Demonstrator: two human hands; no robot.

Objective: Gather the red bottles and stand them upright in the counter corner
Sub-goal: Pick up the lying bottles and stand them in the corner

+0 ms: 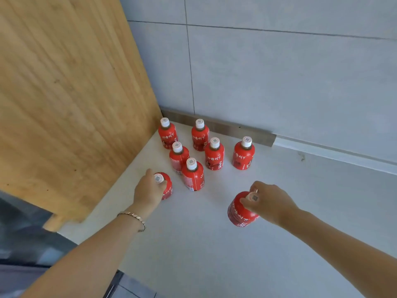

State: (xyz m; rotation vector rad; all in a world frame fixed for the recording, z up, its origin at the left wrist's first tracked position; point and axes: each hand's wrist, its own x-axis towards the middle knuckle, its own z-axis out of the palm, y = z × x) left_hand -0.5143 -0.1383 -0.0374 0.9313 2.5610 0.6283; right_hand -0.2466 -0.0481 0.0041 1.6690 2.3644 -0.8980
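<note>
Several red bottles with white caps stand upright on the white counter [214, 244] near its back left corner; the nearest free one [193, 176] is in front of the group, the rightmost [243, 154] stands a little apart. My left hand [148, 189] grips the neck of a red bottle [167, 188] at the group's front left, close to the wooden board. My right hand [270, 202] holds another red bottle [240, 211] by its cap, to the right and nearer to me, slightly tilted.
A large wooden board [64, 93] leans along the left side of the counter. Grey tiled wall [279, 72] closes the back, with a metal strip [219, 127] at its foot. The counter's left edge drops off near my left forearm.
</note>
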